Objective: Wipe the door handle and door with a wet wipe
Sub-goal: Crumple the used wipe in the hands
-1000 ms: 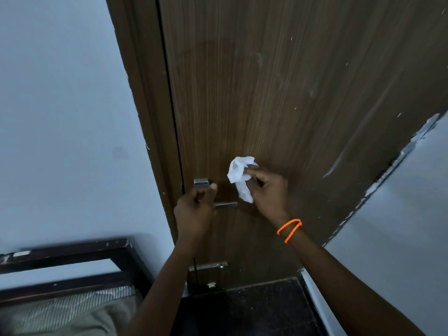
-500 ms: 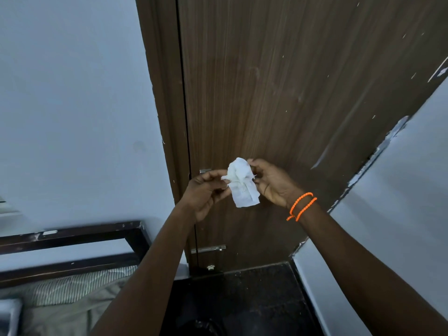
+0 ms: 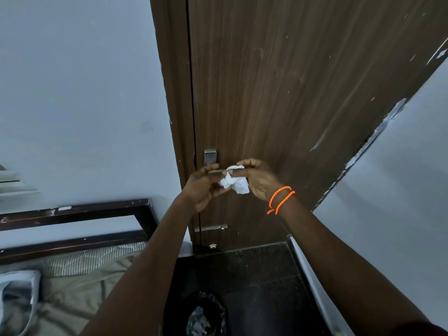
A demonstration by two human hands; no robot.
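Observation:
A brown wooden door fills the middle and right of the head view. Its metal handle plate sits near the left edge, and the lever is mostly hidden behind my hands. A crumpled white wet wipe is held between both hands just in front of the lever. My right hand, with orange bands on the wrist, grips the wipe from the right. My left hand pinches its left edge with the fingertips.
A pale wall stands on the left and another on the right. A dark bed frame with bedding lies at the lower left. A metal latch sits low on the door. A black bin with a liner stands on the dark floor below.
My left hand let go of the door handle and came to the wipe. The wipe is now more bunched between both hands, and the handle plate shows again.

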